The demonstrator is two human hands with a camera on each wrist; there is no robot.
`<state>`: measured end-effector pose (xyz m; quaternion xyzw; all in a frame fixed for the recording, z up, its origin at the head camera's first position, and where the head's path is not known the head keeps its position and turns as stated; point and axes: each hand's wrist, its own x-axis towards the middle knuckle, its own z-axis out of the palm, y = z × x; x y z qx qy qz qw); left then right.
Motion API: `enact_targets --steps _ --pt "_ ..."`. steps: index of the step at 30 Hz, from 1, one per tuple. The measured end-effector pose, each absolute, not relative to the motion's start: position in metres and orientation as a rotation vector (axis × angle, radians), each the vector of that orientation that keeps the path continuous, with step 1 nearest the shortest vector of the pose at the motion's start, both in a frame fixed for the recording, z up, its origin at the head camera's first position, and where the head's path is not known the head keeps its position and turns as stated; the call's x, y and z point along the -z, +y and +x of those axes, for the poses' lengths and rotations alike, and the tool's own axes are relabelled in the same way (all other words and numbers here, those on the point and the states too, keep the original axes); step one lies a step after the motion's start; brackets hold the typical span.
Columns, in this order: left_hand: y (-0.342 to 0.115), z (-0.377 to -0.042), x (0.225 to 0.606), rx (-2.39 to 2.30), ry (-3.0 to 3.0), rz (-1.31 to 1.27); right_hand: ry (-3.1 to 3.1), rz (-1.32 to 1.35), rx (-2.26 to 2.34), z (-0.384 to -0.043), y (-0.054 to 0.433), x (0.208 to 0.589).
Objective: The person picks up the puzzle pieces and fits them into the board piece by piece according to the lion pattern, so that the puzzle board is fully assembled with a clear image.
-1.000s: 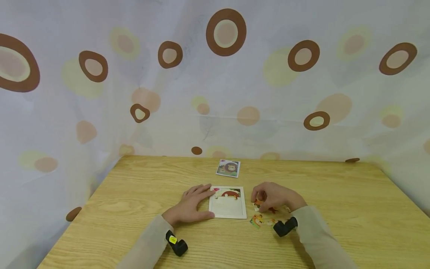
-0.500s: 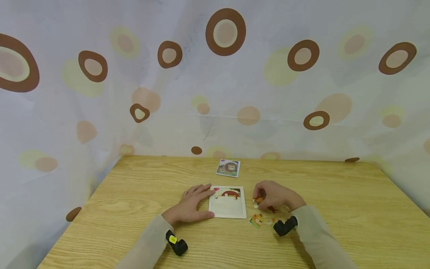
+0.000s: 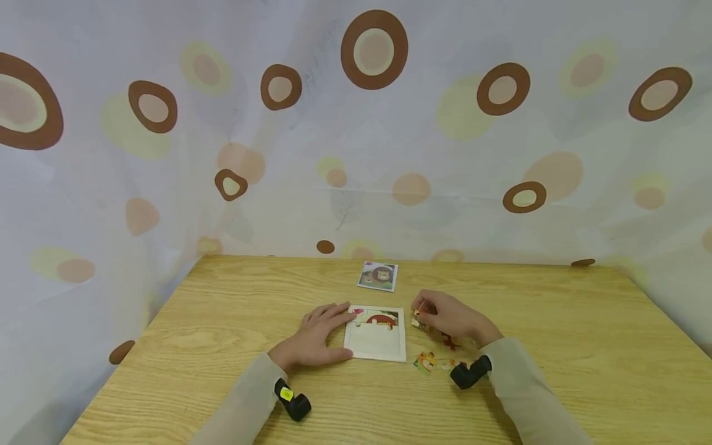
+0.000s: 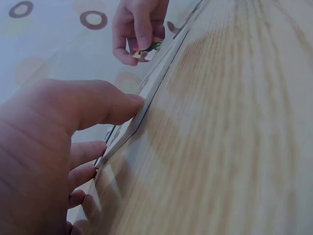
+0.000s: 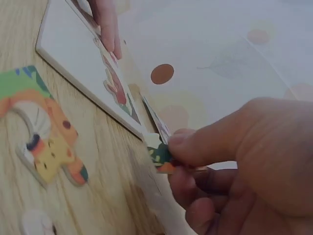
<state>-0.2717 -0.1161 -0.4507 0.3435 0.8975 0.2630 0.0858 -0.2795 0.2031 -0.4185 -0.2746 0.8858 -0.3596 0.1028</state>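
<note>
My left hand point(image 3: 314, 341) lies with spread, fairly straight fingers at the left side of a white puzzle tray point(image 3: 375, 345). In the left wrist view its thumb touches the tray's rim point(image 4: 139, 117). Joined pieces with red and brown parts point(image 3: 381, 319) fill the tray's top strip; below them the white base is bare. Right of the tray, my right hand point(image 3: 456, 318) pinches a puzzle piece point(image 5: 159, 155) between thumb and fingers, raised off the table. Green and orange show on it; the fingers hide the rest.
A picture card point(image 3: 378, 276) with a lion lies behind the tray. Loose puzzle pieces, one with an orange animal point(image 3: 425, 363), lie on the wooden table point(image 3: 356, 408) below my right hand. A patterned cloth point(image 3: 411, 123) hangs behind the table.
My right hand has lifted a puzzle piece from the loose ones and moved it slightly away from me. My left hand has stayed at the tray.
</note>
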Motion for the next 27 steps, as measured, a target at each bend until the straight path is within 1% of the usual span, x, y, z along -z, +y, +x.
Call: enact_targets --steps 5,12,27 --pt "-0.116 -0.27 0.452 -0.8 2.672 1.038 2.589 -0.858 1.125 -0.28 0.192 0.425" --pt "-0.116 -0.269 0.455 -0.801 2.686 1.034 2.536 -0.813 1.221 -0.28 0.17 0.43" --pt "-0.115 -0.27 0.448 -0.795 2.699 1.043 2.58 -0.89 1.227 -0.284 0.134 0.431"
